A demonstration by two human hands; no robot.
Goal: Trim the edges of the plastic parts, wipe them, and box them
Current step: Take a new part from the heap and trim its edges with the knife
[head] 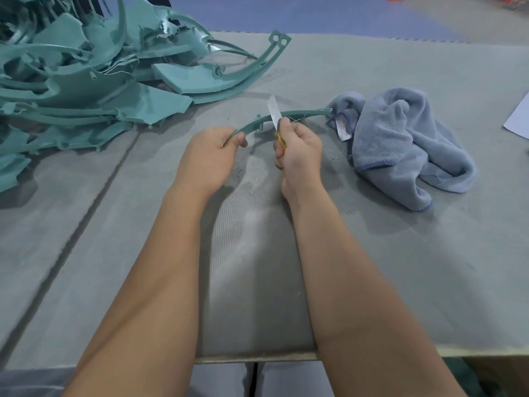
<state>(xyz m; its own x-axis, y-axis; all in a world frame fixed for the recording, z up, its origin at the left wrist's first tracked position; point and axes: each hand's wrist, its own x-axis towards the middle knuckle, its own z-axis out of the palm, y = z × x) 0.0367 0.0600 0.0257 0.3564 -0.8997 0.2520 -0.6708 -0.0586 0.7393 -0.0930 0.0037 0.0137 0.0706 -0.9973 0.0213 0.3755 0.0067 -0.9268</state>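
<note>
A thin curved teal plastic strip [303,113] arches above the grey table in the middle of the view. My left hand [209,156] grips its left end between thumb and fingers. My right hand [297,150] is closed around a yellow-handled knife, whose pale blade [273,110] points up and rests against the strip near its middle. Fine shavings hang off the strip beside the blade. The strip's right end reaches toward a crumpled blue-grey towel [400,144] lying on the table at the right.
A big heap of teal plastic parts [86,75] fills the back left, with a long curved piece [266,61] sticking out to the right. A white sheet [519,118] lies at the right edge. The grey table [257,267] ends at its front edge near my body.
</note>
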